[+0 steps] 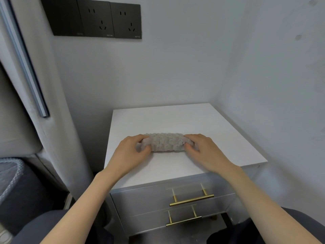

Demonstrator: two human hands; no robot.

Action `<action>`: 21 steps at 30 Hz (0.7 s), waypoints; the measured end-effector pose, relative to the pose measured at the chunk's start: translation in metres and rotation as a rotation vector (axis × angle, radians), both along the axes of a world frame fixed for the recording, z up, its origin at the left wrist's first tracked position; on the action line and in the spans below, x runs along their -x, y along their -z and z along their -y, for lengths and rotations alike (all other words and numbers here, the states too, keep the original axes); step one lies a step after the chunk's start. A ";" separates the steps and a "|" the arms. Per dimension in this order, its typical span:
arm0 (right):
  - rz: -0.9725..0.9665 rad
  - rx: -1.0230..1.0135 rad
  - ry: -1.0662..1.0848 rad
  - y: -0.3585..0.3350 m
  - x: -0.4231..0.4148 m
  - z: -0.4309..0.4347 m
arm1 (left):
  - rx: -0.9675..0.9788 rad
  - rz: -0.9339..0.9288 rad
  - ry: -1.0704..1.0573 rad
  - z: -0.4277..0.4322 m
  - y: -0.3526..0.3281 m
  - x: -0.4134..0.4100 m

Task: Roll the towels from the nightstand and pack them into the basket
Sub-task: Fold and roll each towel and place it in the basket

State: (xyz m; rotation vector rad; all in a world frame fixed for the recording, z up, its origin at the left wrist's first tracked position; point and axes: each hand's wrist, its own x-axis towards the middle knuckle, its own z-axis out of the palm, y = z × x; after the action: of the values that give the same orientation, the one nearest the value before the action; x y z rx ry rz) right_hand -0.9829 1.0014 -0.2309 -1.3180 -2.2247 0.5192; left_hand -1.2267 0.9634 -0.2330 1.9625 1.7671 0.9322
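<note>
Drawer front: two drawers face the person, upper brass handle (191, 199) above lower brass handle (183, 221), both drawers closed.
Basket: a pale woven-rimmed container (10, 171) sits low at the left edge, well apart from the work; judged to be the basket, contents not visible.
Left grip (131, 152): fingers curled over the left end of the towel, thumb on the near side; grasping it.
Right grip (204, 150): the same hold on the right end; grasping it.
Towel (167, 142): one grey textured towel, in a tight roll lying crosswise on the table (175, 118), about mid-depth.
Step in hand: the roll looks complete or nearly so.
Next move: calls for keeping both ends pinched so the roll does not unwind, lifting, then carrying left and down to the basket.
Edges: free white surface all round the roll; front edge near the wrists.
Open room: walls close behind and on the right; the left side is the exit path.
Wall sockets (109, 20): high above, out of the way.
</note>
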 end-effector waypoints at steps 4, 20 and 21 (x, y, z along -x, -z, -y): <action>-0.167 0.109 0.068 -0.005 0.000 -0.004 | 0.159 0.137 -0.064 -0.002 -0.004 -0.001; 0.037 0.162 0.095 -0.003 0.024 -0.024 | 0.172 -0.129 -0.203 -0.014 0.004 -0.009; 0.072 0.181 0.100 -0.004 0.024 -0.026 | 0.207 -0.119 -0.178 -0.014 0.004 -0.006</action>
State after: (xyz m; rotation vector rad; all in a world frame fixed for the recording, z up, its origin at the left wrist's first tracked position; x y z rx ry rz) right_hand -1.0065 1.0270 -0.2264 -1.5533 -2.1981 0.6578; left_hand -1.2204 0.9777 -0.2370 1.7862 2.0424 0.6651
